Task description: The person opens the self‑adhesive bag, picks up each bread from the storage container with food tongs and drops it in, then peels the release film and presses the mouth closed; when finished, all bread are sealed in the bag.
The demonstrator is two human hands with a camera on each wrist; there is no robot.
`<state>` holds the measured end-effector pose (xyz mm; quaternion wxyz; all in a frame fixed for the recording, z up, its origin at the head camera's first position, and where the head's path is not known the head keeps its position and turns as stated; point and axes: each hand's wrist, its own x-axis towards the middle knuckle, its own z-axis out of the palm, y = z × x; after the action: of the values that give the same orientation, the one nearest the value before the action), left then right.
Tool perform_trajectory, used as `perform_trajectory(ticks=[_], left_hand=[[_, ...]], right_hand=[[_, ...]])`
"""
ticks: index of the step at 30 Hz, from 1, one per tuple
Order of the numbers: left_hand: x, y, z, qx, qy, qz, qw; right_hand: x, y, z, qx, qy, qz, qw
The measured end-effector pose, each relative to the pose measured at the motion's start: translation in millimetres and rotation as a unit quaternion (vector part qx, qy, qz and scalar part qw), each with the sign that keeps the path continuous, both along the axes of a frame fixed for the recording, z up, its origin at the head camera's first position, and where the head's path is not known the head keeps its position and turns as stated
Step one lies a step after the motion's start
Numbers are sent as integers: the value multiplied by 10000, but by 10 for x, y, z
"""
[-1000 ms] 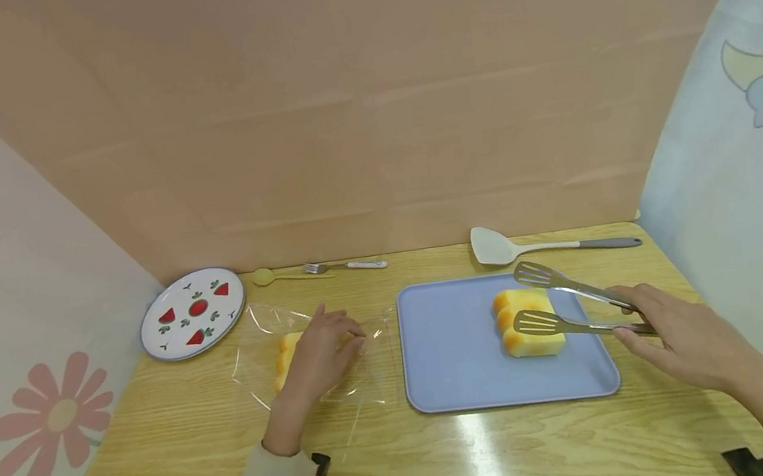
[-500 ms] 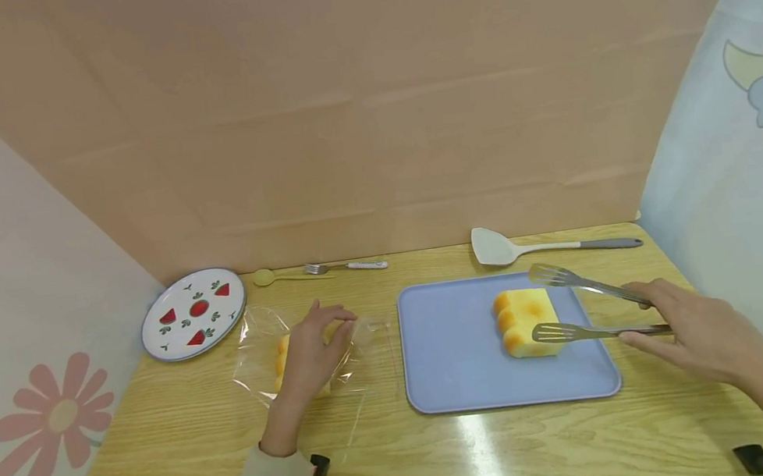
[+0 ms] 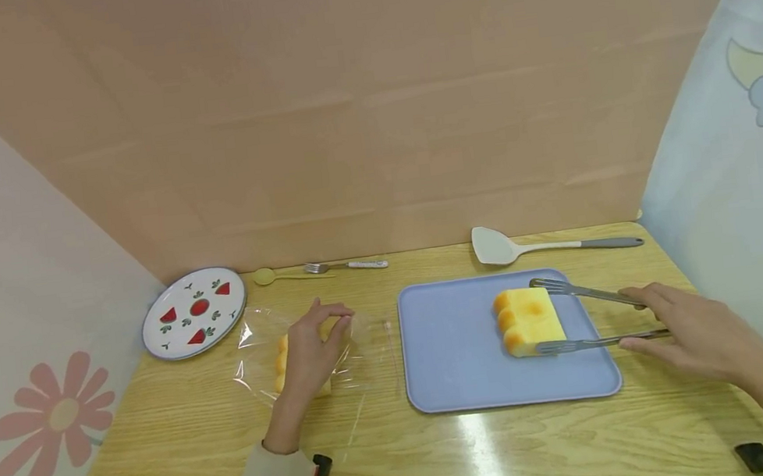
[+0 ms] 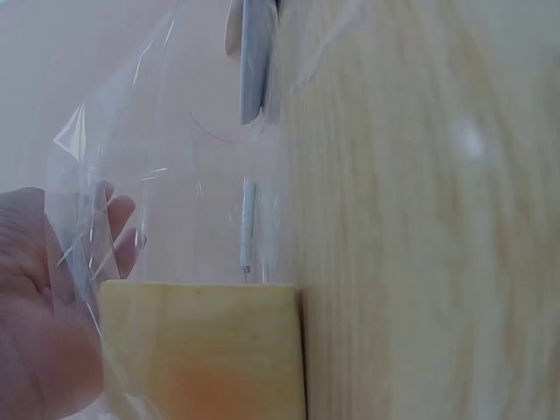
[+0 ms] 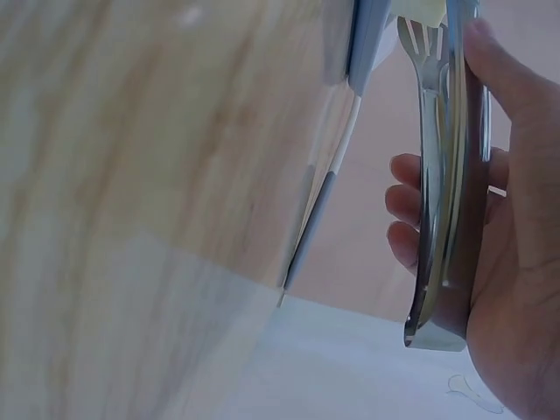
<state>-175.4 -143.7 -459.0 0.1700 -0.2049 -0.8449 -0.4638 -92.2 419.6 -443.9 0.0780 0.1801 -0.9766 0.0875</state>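
My right hand (image 3: 699, 327) grips metal tongs (image 3: 596, 294), also seen in my right hand (image 5: 525, 219) in the right wrist view. Spread apart, the tongs' slotted ends lie at the far and near edges of a bread slice (image 3: 531, 321) on the blue tray (image 3: 447, 348). My left hand (image 3: 310, 356) is over a clear plastic bag (image 3: 254, 362), thumb and fingers pinching its film near the end facing the tray. Inside the bag is another bread piece (image 4: 206, 350), partly hidden by the hand in the head view.
A plate with a red fruit pattern (image 3: 176, 297) stands at the back left. Along the back lie a yellow spoon (image 3: 264, 276), a fork (image 3: 366, 265) and a white spatula (image 3: 493, 247) with a grey handle. Walls stand behind and at both sides.
The tongs have shifted right and lowered from over the bread slice to its far and near edges. My left hand has moved slightly left, lifting the bag's film.
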Motion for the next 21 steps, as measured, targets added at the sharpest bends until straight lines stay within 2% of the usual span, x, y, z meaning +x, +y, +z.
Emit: perform_trajectory(ticks=[5,13,21], left_hand=[[-3,10,0,14,-48,59,10000],[-4,31,9,107,-30,-54,9999],[-3,38,4,29,-79,-70,9999]], right_hand=[[-2,-15,-17,55,-60,18,10000],[-5,-21,-31,68,254,127,9996],[10,-142,-33,-197,977,444,9940]])
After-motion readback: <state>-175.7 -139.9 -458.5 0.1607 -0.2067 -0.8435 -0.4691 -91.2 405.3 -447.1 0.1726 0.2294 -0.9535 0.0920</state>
